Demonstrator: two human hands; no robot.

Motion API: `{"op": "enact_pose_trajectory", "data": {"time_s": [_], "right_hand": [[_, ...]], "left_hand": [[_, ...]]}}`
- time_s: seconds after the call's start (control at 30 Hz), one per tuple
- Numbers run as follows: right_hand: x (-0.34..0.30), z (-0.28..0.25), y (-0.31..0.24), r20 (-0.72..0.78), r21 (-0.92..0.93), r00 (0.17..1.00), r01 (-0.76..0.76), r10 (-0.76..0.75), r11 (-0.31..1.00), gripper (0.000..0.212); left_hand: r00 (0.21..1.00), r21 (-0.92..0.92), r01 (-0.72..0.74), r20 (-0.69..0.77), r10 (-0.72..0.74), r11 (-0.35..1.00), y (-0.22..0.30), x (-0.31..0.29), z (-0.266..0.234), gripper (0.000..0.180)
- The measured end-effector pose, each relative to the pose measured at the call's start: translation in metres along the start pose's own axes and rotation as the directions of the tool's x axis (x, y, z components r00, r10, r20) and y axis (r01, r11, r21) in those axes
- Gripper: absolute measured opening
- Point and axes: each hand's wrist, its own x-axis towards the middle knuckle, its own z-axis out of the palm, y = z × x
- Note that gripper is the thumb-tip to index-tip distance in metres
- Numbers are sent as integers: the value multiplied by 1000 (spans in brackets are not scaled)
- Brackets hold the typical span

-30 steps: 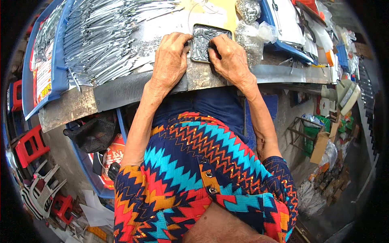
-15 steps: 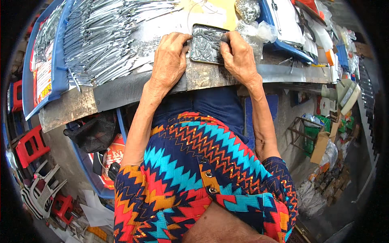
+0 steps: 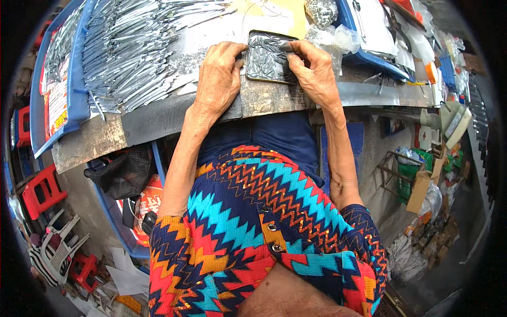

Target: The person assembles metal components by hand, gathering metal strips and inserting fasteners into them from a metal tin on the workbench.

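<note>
A shallow dark-rimmed metal tray (image 3: 272,80) lies near the front edge of the workbench, filled with many short, thin grey metal pieces (image 3: 264,55). My left hand (image 3: 222,74) is closed at the tray's left rim, thumb and curled fingers against it. At the right rim is my right hand (image 3: 316,71), its fingers bent and the dark index fingertip reaching over the pieces. Whether a small piece sits between that finger and the thumb is not visible. To the left of my left hand spreads a large pile of long, thin grey metal strips (image 3: 132,53).
A blue bin (image 3: 79,105) bounds the strips at the left; another blue tray (image 3: 369,58) stands at the right. Clear plastic bags (image 3: 338,39) lie beyond my right hand. Below the bench are a black mesh bag (image 3: 124,174) and a red stool (image 3: 45,193).
The tray has shifted slightly left, and my left hand with it. My right hand has moved a little to the right, its index fingertip now farther over the rim.
</note>
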Motion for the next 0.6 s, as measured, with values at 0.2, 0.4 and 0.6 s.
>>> {"op": "enact_pose_trajectory", "data": {"time_s": [0.2,0.4,0.6], "right_hand": [[-3,-2,1,8,95,999,-35,35,995,21],[-4,-3,3,-17,93,1000,-21,22,995,19],[-13,2,15,-149,52,988,38,-29,998,18]], "left_hand": [[1000,2,-16,-7,16,1000,0,1,-1,25],[1000,-1,-11,-11,11,1000,1,0,-1,25],[1000,5,-5,-1,5,1000,2,-1,0,25]]}}
